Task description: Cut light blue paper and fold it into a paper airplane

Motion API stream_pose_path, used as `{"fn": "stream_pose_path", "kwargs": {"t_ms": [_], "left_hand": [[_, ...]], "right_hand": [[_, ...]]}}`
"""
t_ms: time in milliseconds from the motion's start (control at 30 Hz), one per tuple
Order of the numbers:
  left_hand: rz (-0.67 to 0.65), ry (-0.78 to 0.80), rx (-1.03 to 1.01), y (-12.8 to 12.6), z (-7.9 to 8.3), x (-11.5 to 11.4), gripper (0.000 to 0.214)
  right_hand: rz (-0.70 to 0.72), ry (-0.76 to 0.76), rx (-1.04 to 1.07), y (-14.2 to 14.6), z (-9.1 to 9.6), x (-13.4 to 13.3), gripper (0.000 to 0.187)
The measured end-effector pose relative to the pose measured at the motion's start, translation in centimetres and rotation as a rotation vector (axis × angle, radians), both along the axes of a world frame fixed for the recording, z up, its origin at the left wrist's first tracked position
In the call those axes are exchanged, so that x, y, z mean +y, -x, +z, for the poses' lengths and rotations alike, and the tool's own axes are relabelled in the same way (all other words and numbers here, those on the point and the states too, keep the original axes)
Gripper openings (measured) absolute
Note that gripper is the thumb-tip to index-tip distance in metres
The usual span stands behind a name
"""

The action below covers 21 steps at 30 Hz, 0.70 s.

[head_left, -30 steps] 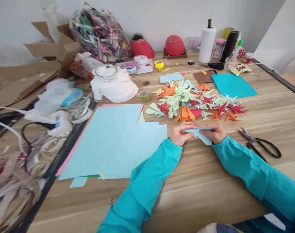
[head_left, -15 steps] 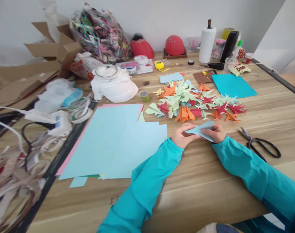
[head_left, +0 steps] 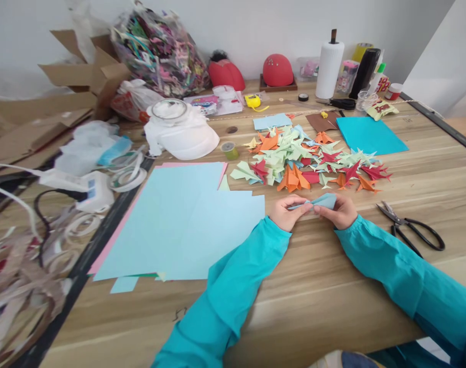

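Both of my hands pinch a small folded piece of light blue paper (head_left: 320,202) just above the wooden table (head_left: 332,286). My left hand (head_left: 287,213) grips its left end and my right hand (head_left: 339,212) grips its right end, fingers closed. Teal sleeves cover both arms. Right behind the hands lies a heap of folded paper shapes (head_left: 307,161) in green, orange and red. A stack of light blue sheets (head_left: 183,222) lies to the left of my left hand.
Black scissors (head_left: 413,229) lie on the table right of my right hand. A teal sheet (head_left: 371,135), a paper towel roll (head_left: 329,64), a white cap (head_left: 183,135), tape rolls (head_left: 127,176), cardboard (head_left: 64,97) and a bag of scraps (head_left: 160,51) stand farther back and left.
The blue paper was flatter and hung lower toward my right hand; now it is folded narrower and held higher between both hands.
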<state>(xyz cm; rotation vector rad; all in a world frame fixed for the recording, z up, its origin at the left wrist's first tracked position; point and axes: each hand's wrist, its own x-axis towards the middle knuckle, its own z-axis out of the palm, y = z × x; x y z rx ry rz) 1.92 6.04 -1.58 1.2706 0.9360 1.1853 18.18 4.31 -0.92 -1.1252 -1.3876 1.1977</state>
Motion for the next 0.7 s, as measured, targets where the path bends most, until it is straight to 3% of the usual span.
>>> {"fn": "stream_pose_path", "kwargs": {"t_ms": [367,700], "left_hand": [[-0.054,-0.035,-0.006,0.1,-0.4,0.3,0.025],[-0.135,0.012,-0.062,0.4,0.8,0.1,0.027]], "right_hand": [[0.022,0.005,0.013,-0.3,-0.1,0.2,0.021],[0.106,-0.078,-0.015,-0.4,-0.2,0.3,0.012]]}}
